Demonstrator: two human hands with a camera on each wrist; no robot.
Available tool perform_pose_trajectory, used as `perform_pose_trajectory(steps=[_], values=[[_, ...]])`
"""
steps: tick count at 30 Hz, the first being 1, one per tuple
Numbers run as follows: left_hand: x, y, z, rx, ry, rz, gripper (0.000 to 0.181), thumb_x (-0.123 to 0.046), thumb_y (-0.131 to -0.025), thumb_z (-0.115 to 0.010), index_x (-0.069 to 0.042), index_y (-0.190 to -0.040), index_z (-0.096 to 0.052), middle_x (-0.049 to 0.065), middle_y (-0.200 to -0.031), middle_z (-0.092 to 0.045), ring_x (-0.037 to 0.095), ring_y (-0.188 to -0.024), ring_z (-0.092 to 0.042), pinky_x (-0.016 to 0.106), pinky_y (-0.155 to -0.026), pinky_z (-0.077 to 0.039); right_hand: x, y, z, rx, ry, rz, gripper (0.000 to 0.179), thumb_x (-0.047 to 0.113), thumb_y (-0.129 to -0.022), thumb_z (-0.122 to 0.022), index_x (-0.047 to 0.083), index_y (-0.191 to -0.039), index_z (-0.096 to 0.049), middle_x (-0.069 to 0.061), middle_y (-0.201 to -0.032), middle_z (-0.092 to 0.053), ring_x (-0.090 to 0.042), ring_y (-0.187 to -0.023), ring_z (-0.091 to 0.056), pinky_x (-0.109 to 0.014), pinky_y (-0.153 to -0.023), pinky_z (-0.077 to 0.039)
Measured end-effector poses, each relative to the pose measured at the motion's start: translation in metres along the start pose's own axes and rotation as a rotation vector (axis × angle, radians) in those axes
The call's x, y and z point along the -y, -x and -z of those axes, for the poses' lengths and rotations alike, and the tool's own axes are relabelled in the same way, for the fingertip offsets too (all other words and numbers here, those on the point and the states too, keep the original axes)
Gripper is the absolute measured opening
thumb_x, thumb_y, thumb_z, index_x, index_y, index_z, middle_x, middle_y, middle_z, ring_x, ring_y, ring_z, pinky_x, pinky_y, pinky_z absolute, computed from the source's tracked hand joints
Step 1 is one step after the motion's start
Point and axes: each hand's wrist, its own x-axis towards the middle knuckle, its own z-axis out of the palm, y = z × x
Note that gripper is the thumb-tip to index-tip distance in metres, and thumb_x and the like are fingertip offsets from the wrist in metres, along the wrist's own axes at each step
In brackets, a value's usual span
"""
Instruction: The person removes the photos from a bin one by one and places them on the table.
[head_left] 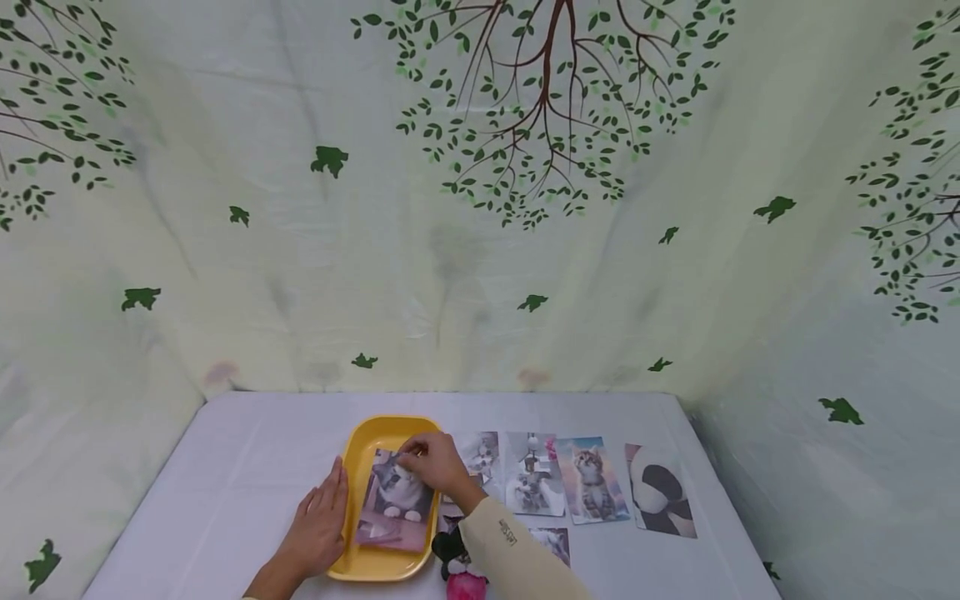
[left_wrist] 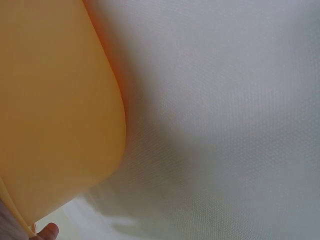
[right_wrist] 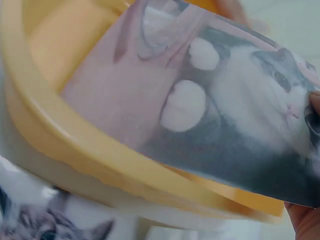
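Note:
A yellow tray (head_left: 375,573) stands on the white-covered table. My left hand (head_left: 321,521) rests against its left side, fingers straight. In the left wrist view the tray's wall (left_wrist: 60,100) fills the left part, with a thumb or fingertip at the bottom corner. With thumb and fingers my right hand (head_left: 437,462) pinches the upper part of a cat photo (head_left: 393,504) over the tray. In the right wrist view the photo (right_wrist: 135,95) lies tilted, its lower end inside the tray's rim.
Right of the tray lie several pictures, among them a kitten photo (head_left: 591,483), a grey cat photo (head_left: 534,487) and a black-and-white animal photo (head_left: 660,492). A small black and pink toy (head_left: 465,583) sits by the tray's lower right, partly behind the right sleeve (head_left: 517,550).

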Motion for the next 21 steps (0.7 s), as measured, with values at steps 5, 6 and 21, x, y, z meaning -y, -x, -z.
perform_pose_trajectory(steps=[5,6,21], values=[[-0.002,0.000,0.002,0.007,0.008,0.010,0.081,0.000,-0.071,-0.054,0.018,-0.143,-0.021,0.028,-0.156,-0.006,0.047,-0.137,-0.025,0.064,-0.106,-0.021,0.009,-0.003,0.017,-0.036,-0.029,0.039,0.013,0.019,-0.088,-0.069,0.008,-0.092,-0.074,0.002,-0.085,-0.068,-0.002,-0.067,-0.054,-0.020,-0.061,-0.048],[-0.002,0.000,0.002,0.005,0.008,0.009,0.081,0.000,-0.071,-0.054,0.018,-0.143,-0.021,0.028,-0.156,-0.006,0.047,-0.137,-0.025,0.064,-0.106,-0.021,0.010,-0.003,0.020,-0.046,-0.038,0.047,0.013,0.018,-0.088,-0.069,0.007,-0.091,-0.074,0.002,-0.085,-0.068,-0.003,-0.068,-0.055,-0.021,-0.061,-0.048],[0.000,0.003,-0.002,-0.060,0.015,-0.033,0.080,0.004,-0.069,-0.053,0.018,-0.142,-0.021,0.029,-0.156,-0.009,0.047,-0.135,-0.028,0.065,-0.103,-0.025,0.009,0.018,0.103,-0.090,-0.089,0.039,0.015,0.018,-0.087,-0.071,0.005,-0.093,-0.074,-0.006,-0.086,-0.069,-0.012,-0.068,-0.058,-0.026,-0.061,-0.051]])
